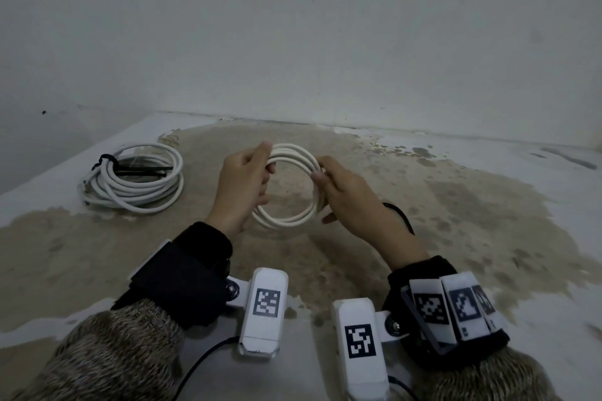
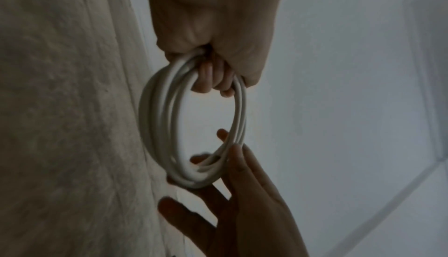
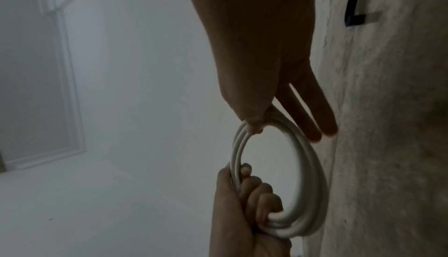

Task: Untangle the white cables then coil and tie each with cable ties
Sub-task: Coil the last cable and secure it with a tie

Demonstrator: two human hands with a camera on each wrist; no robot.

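A small coil of white cable (image 1: 286, 222) is held up over the table between both hands. My left hand (image 1: 247, 182) grips its left side, fingers curled through the ring (image 2: 211, 77). My right hand (image 1: 345, 195) pinches the right side between thumb and forefinger (image 3: 252, 127), while its other fingers (image 3: 312, 119) stay straight. A second, larger white cable coil (image 1: 136, 185) lies at the table's left, bound by a black cable tie (image 1: 109, 161). Another black cable tie (image 1: 401, 216) lies on the table just right of my right hand, also seen in the right wrist view (image 3: 352, 2).
The table (image 1: 456, 205) has worn, patchy beige and white paint and meets a plain white wall (image 1: 293, 42) at the back. Its left edge (image 1: 39, 182) runs close behind the larger coil. Bare surface stretches to the right.
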